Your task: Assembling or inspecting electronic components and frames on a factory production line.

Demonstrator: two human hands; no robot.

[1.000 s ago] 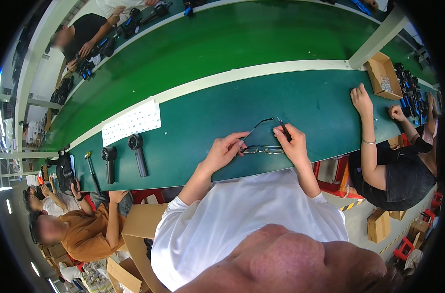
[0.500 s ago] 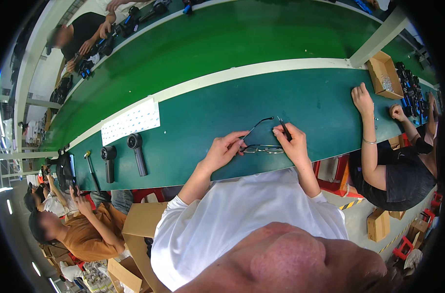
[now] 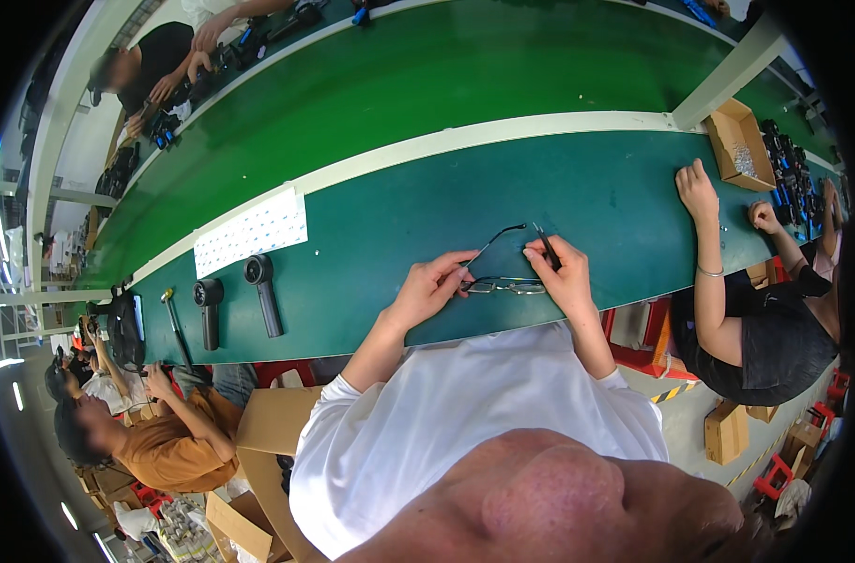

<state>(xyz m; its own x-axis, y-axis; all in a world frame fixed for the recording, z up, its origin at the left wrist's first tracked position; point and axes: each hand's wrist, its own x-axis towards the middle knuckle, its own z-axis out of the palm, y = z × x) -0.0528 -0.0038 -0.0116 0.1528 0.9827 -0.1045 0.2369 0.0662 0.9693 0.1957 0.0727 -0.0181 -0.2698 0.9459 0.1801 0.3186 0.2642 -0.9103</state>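
Both hands are at work right here at the near edge of the green table (image 3: 381,225). The left hand (image 3: 429,289) has its thumb and fingertips closed on the left end of a pair of glasses (image 3: 507,286), a firm pinch by the look of it. One thin arm of the glasses (image 3: 495,241) sticks up and away from that pinch, its dark tip pointing beyond the fingers. The lenses reach across to the right, filling the gap between the two hands.

And the right hand (image 3: 568,274)! It's closed around dark tweezers (image 3: 547,246), points aimed up and away, just beside the tip of that raised arm. Its curled fingers sit right by the far lens; whether they touch the frame, I can't tell.

Out to the left of the grip, on the same table, two handheld fans (image 3: 263,293) lie side by side, with a hammer (image 3: 175,324) farther out past them. Up and left of the hands, a white sheet (image 3: 251,232) with blue marks lies along the pale rail (image 3: 465,141).

Well to the right of the tweezers, a co-worker's hand (image 3: 697,194) is over the table, and beyond it stands an open carton (image 3: 723,131) of small shiny pieces. Below and left of the grip, a big cardboard box (image 3: 275,422) stands beside the white shirt (image 3: 484,403).
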